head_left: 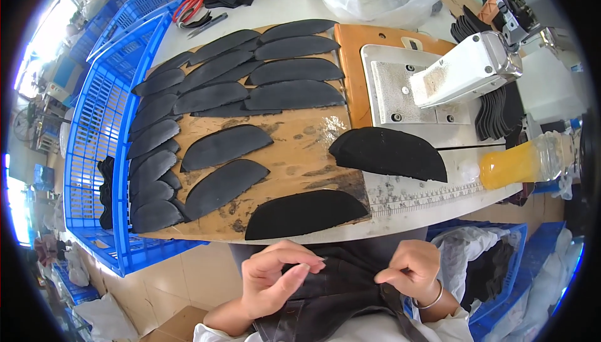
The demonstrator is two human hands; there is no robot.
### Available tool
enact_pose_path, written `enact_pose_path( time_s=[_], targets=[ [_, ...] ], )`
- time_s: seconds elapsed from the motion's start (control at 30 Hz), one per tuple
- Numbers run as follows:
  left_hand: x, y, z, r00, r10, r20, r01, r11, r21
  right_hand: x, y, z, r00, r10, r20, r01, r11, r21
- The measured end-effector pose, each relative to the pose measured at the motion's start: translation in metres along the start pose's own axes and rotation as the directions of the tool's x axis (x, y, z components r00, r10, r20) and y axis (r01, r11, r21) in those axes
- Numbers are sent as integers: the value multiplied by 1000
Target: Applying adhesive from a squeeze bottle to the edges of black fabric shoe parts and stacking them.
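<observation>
A: Where do we find the nearest piece?

B: We find the black curved piece flat on the worktable, right at its front edge. A sleeve brushing that edge could, in our judgement, drag it off.

A: And the hands?

B: Both are in front of the dark apron, apart from the piece. The left hand has thumb and finger narrowly parted; we see nothing between them. The right hand is curled, and we cannot tell whether it pinches the apron.

A: What lies farther out?

B: A second black piece lies behind, to the right. The grey rows overlap at the back and left; lifting one carelessly could shift its neighbours. A push leftward could send some into the blue crate.

A: Any other hazard?

B: The bottle with yellow contents is near the right edge. We cannot confirm its closure; an elbow's knock could spill it and soil the second black piece.
</observation>
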State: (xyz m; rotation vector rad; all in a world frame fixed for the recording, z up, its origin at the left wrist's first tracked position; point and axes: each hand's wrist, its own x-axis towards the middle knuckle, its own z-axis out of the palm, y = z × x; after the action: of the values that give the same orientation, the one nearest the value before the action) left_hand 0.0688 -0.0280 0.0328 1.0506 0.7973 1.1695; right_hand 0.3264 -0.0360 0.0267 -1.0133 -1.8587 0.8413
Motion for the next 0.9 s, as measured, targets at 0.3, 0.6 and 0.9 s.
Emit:
enact_pose_path(
  time_s=[0.3, 0.6, 0.9],
  targets=[
    [-3, -3, -13, 992, 106, -70, -108, 994, -20, -39, 7, -15, 997, 21, 71, 11, 906, -422],
    [-2, -8, -8, 949, 315, -2, -312, 940, 139, -63, 24, -67, 865, -145, -480, -219, 751, -622],
    [-2, -9, 10, 925, 377, 57, -376, 877, 299, -25, 64, -160, 608, -23, -794, -177, 970, -164]
  ],
)
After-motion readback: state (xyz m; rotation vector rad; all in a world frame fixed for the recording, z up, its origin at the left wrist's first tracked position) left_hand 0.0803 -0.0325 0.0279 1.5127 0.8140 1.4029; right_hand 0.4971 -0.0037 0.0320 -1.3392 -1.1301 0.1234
